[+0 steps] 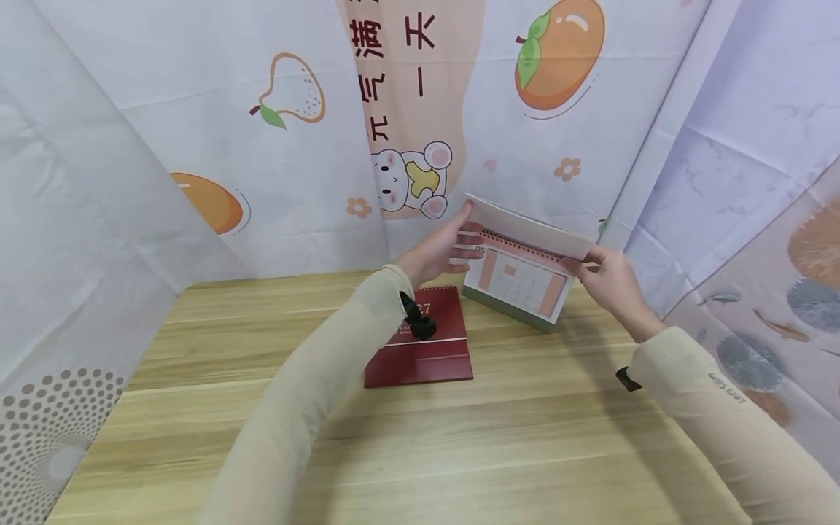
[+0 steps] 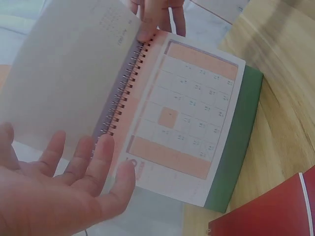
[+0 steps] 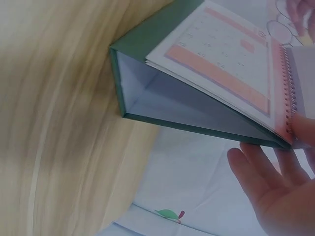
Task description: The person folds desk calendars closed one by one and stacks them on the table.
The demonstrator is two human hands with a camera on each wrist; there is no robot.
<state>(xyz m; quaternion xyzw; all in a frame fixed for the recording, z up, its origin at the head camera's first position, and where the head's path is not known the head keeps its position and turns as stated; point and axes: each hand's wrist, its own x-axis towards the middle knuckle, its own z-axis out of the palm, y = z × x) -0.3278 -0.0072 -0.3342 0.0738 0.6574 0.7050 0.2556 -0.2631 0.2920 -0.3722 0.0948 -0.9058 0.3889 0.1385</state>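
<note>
A desk calendar point(image 1: 521, 281) with a green stand and a spiral top shows a page marked 05, with an orange-bordered grid. Above the spiral, a white page point(image 1: 531, 227) is lifted. My left hand point(image 1: 441, 249) is at the page's left side, fingers spread and fairly straight; in the left wrist view the fingers point(image 2: 101, 157) lie in front of the page and spiral. At the other end, my right hand point(image 1: 607, 281) pinches the calendar's top corner by the spiral, its thumb point(image 3: 304, 129) on the front and fingers behind.
A dark red desk calendar point(image 1: 429, 361) stands on the wooden table point(image 1: 420, 459), left of the green one and partly behind my left sleeve. Printed curtains point(image 1: 295, 182) hang along the table's back and right sides.
</note>
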